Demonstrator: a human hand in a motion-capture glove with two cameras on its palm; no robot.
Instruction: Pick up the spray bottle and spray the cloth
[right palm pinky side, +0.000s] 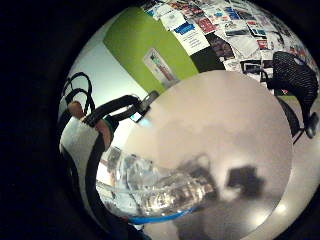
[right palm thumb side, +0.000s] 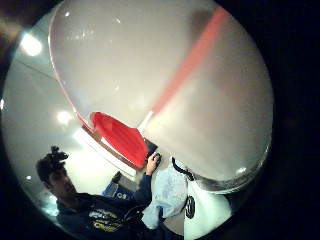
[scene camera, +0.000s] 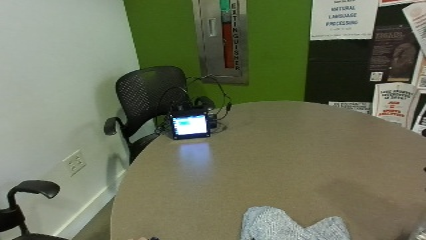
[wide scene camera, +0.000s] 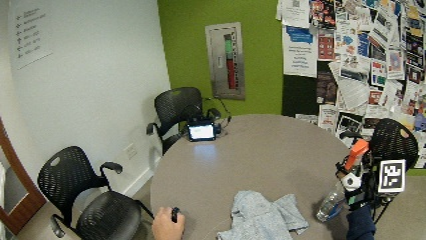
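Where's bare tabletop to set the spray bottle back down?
Free: the broad middle of the table, between the small screen at the far edge and the cloth at the near edge. Crowded: the near edge, with the cloth, the bare hand beside it, and the gloved right hand holding the spray bottle.

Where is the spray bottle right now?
In the wide outside view, the spray bottle is lifted above the table's right edge, gripped by the gloved right hand, to the right of the cloth.
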